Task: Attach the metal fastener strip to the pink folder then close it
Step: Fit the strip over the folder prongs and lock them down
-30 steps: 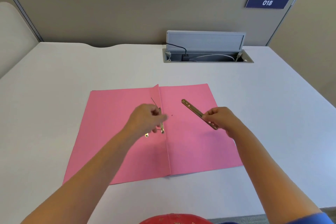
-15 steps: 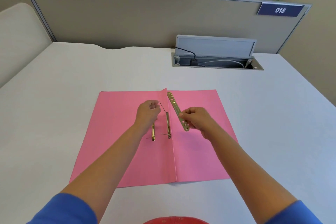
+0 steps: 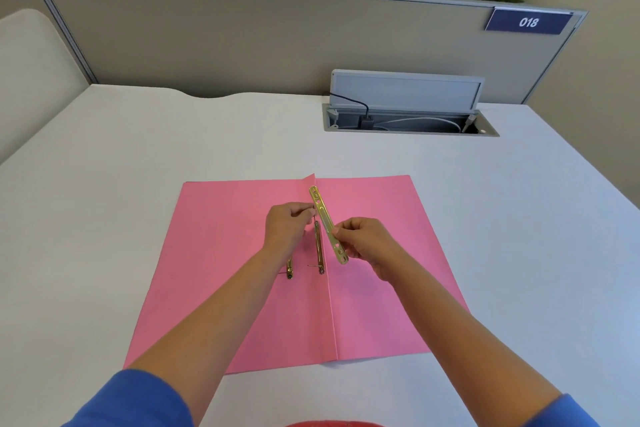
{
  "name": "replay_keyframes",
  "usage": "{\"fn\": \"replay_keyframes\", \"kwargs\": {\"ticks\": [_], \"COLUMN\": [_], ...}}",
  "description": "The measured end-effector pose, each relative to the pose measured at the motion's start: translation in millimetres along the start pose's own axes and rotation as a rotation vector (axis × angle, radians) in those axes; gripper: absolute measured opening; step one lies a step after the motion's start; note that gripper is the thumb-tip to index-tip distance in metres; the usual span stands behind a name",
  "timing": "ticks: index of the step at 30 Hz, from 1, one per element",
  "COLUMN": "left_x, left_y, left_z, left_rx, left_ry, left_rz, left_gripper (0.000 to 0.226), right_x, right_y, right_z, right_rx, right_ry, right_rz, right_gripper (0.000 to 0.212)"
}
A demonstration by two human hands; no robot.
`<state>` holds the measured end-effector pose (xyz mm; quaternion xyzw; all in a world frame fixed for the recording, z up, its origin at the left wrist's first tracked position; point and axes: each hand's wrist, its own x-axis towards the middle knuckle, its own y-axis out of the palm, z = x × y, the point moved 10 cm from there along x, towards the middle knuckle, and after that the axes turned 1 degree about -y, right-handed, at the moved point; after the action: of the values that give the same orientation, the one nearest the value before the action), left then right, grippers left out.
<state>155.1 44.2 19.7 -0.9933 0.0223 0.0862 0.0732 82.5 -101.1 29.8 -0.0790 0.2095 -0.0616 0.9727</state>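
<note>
I see the folder (image 3: pixel 221 253) lying open on the counter (image 3: pixel 104 184). My right hand (image 3: pixel 363 239) pinches the strip (image 3: pixel 323 215) above the fold; my left hand (image 3: pixel 289 225) pinches a thin prong (image 3: pixel 313 218) beside it.

I see all this through 1 wide-angle camera on my head, looking forward and down over my desk (image 3: pixel 104 184). My forearms reach in from the bottom edge, close to the lens. The partition (image 3: pixel 242 45) closes the far side, and straight lines bow towards the frame's edges.
</note>
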Motion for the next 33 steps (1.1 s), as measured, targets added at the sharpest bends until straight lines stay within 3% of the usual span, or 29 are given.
{"fn": "replay_keyframes", "kwargs": {"ticks": [33], "left_x": [-13], "left_y": [7], "left_z": [3], "left_rx": [-0.172], "left_ry": [-0.142], "left_rz": [0.083], "left_gripper": [0.020], "right_x": [4], "right_y": [10], "right_z": [-8], "right_rx": [0.006], "right_ry": [0.018], "right_rz": [-0.007], "right_gripper": [0.016]}}
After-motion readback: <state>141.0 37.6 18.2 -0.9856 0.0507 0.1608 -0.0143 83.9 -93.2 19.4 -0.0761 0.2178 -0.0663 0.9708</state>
